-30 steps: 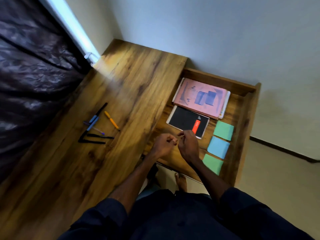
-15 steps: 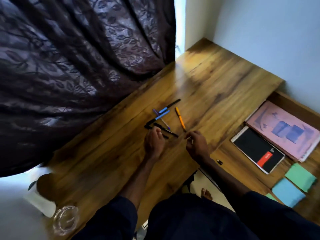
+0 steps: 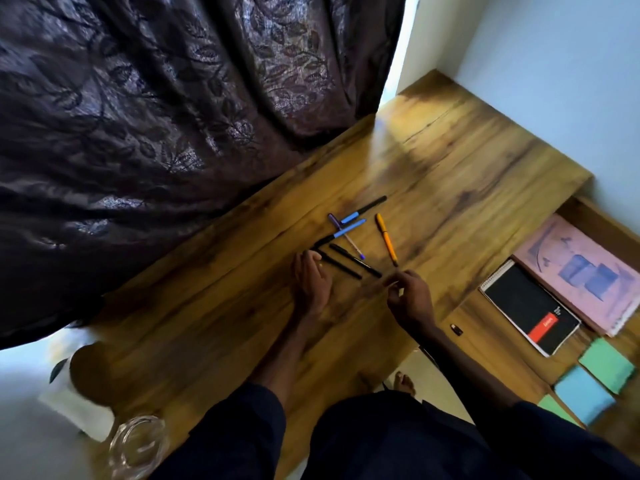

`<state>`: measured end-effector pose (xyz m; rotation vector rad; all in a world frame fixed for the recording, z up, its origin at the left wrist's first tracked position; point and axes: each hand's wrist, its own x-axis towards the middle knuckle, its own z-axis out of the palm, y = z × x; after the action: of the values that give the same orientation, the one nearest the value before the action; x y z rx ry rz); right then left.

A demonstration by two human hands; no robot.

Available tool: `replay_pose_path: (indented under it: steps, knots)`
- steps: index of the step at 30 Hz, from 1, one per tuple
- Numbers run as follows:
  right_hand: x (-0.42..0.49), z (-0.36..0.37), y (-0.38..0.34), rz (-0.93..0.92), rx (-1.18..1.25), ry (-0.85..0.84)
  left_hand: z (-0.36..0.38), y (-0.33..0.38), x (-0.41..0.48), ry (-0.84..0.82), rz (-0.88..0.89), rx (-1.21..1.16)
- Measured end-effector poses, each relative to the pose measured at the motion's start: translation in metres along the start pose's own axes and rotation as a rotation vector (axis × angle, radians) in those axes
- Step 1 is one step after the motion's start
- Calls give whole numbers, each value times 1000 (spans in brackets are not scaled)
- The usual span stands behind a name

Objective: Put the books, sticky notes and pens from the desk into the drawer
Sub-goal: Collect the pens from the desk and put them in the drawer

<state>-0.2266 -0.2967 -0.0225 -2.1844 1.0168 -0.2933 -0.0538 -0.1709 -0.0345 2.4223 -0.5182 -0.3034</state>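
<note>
Several pens lie loose on the wooden desk [image 3: 450, 174]: an orange pen [image 3: 387, 243], two blue-capped pens [image 3: 349, 227], a purple pen [image 3: 347, 238] and black pens [image 3: 354, 260]. My left hand [image 3: 311, 284] lies on the desk with its fingertips touching the near end of a black pen [image 3: 341, 267]. My right hand [image 3: 410, 301] hovers loosely curled just short of the pen tips, holding nothing visible. The open drawer [image 3: 604, 216] at the right holds a pink book [image 3: 585, 271], a black notebook [image 3: 530, 306] and green and blue sticky notes [image 3: 583, 393].
A dark patterned curtain [image 3: 156, 116] hangs along the desk's far left side. A glass jar [image 3: 136, 445] stands at the desk's near left corner. A small dark object [image 3: 456, 329] lies in the drawer near the notebook. A pale wall [image 3: 554, 64] backs the desk.
My view swung left from the drawer to the pens. Both hands moved from over the drawer onto the desk and now sit at the pens' near ends.
</note>
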Motion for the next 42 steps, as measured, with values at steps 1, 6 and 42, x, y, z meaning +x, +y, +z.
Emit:
replay_pose_path:
  steps: [1, 6, 42]
  knots:
    - [-3, 1, 2, 16, -3, -1, 1, 0, -3, -15, 11, 7]
    - [-13, -2, 11, 45, -4, -23, 8, 4, -10, -17, 72, 13]
    - [-51, -33, 212, 490, -7, -170, 108, 156, -101, -500, 451, 101]
